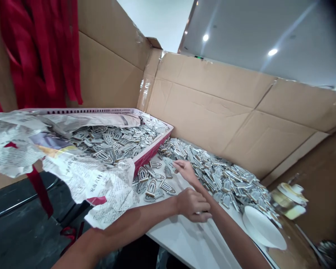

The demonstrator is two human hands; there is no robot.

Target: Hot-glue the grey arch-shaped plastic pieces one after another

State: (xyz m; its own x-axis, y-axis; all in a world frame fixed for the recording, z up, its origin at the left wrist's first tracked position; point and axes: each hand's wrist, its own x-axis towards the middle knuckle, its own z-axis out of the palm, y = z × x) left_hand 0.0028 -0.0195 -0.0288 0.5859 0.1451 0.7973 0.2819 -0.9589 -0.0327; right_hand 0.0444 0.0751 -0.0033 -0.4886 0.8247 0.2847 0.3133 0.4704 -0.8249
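Note:
My right hand (pixel 185 170) reaches forward over the white table (pixel 184 235), fingers stretched flat onto the near edge of a long heap of small grey arch-shaped metal badges (pixel 221 175). My left hand (pixel 192 205) rests lower on the table with its fingers curled closed; whether anything is in it is hidden. A few loose badges (pixel 152 185) lie just left of both hands. A red crate (pixel 151 149) lined with newspaper holds many more of the same badges (pixel 112 142).
Crumpled newspaper (pixel 81 175) spills over the crate's near side. Tall cardboard walls (pixel 212 108) enclose the table at the back. A white bowl (pixel 261 228) and a tape roll (pixel 288 198) sit at right. Red ribbons (pixel 44 52) hang at upper left.

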